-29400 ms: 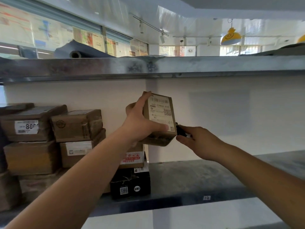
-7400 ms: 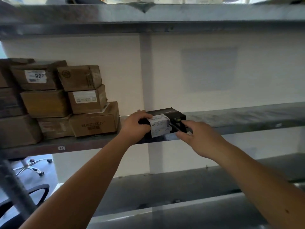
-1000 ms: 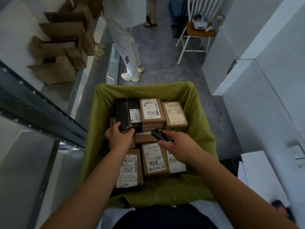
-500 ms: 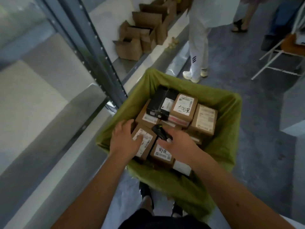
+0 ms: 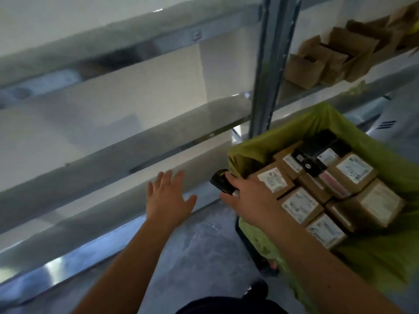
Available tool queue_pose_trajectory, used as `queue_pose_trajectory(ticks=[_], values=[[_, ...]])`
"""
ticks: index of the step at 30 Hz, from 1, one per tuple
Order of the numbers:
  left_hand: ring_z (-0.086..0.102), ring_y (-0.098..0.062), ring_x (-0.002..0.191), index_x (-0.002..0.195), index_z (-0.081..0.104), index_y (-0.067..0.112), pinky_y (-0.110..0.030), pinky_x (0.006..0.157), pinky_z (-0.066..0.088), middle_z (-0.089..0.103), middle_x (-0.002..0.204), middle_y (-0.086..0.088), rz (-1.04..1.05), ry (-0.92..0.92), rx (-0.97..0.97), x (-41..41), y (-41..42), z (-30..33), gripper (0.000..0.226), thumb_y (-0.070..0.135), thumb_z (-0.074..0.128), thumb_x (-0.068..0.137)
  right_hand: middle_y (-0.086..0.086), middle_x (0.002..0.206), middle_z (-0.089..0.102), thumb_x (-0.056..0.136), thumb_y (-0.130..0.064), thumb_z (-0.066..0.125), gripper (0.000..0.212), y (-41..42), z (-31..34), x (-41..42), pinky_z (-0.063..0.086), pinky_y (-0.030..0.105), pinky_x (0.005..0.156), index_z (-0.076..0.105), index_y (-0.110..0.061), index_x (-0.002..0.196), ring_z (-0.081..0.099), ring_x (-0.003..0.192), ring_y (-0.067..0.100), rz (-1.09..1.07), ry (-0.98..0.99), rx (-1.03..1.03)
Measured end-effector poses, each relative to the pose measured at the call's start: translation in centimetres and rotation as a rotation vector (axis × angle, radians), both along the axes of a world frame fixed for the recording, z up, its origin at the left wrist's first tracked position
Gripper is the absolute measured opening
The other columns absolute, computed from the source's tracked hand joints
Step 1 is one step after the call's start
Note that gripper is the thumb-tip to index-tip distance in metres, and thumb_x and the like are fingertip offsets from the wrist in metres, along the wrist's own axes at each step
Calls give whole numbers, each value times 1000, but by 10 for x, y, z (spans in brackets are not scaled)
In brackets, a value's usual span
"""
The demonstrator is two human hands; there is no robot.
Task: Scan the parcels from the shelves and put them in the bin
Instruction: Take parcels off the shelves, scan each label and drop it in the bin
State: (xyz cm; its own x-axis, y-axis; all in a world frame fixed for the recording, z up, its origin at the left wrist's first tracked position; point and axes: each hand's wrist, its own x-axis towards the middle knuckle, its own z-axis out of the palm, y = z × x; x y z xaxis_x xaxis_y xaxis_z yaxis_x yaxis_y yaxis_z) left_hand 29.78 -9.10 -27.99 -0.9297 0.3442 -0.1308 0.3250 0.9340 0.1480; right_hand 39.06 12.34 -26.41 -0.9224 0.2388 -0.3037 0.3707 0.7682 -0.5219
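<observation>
The left hand (image 5: 169, 197) has come off the parcels it rested on half a second ago and now hangs in the air with fingers straight and spread, palm down, holding nothing, in front of the lowest shelf (image 5: 108, 200). The right hand (image 5: 248, 197) still grips the scanner (image 5: 221, 181), a small black, rounded device with a touch of yellow near its top; the fingers curl round it. It has drawn back from over the middle of the load to the near-left corner of the bin (image 5: 247, 152), and the wrist lies across that corner.

The view has swung left since then, so the bin now sits at the right and the shelving fills the left.

The bin is lined with a soft, wrinkled, olive-green bag draped over its rim. Inside it the parcels (image 5: 297, 205) are packed tight: squarish brown cardboard boxes with matt faces, each bearing a white printed label, too blurred to read. Among them at the far side lies a black box (image 5: 317, 155), glossier, with small white labels.

The shelves are long, flat boards of dull grey metal with rounded front edges, smeared by motion blur. A perforated steel upright (image 5: 267, 71) stands just behind the bin. Beyond it, on a farther shelf, stand open cardboard boxes (image 5: 328, 57) with their flaps raised. The floor (image 5: 199, 250) is grey, mottled concrete with a faint sheen.
</observation>
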Motion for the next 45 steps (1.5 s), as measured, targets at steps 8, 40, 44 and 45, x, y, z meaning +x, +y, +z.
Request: queue_pose_trajectory(ticks=[8,40,44,45], values=[[8,-28,161,166,10,33,-54,129,13,17,174,-5,376,47,64,36,-224,24,98,71,58,90,11,124,49,97,-65,55,69,-200,31,-38,52,42,96,29,-48,158,56,113,32,355,80,-32],[39,-26,147,156,42,35,-52,117,39,44,159,3,881,656,128,8,-738,284,81,59,73,86,-8,140,61,93,-67,60,67,-733,296,-243,51,33,83,43,-46,154,60,109,14,1175,668,-69],[35,-25,148,156,40,37,-51,116,38,42,160,5,888,669,129,-31,-770,306,82,58,75,85,-9,141,61,92,-64,63,70,-771,317,-288,54,36,89,42,-42,155,61,109,13,1214,663,-77],[35,-25,148,157,39,37,-51,116,38,41,160,4,891,677,140,-40,-777,310,83,57,76,86,-9,140,62,92,-63,64,70,-780,322,-297,53,35,87,43,-42,155,61,106,12,1224,671,-77]])
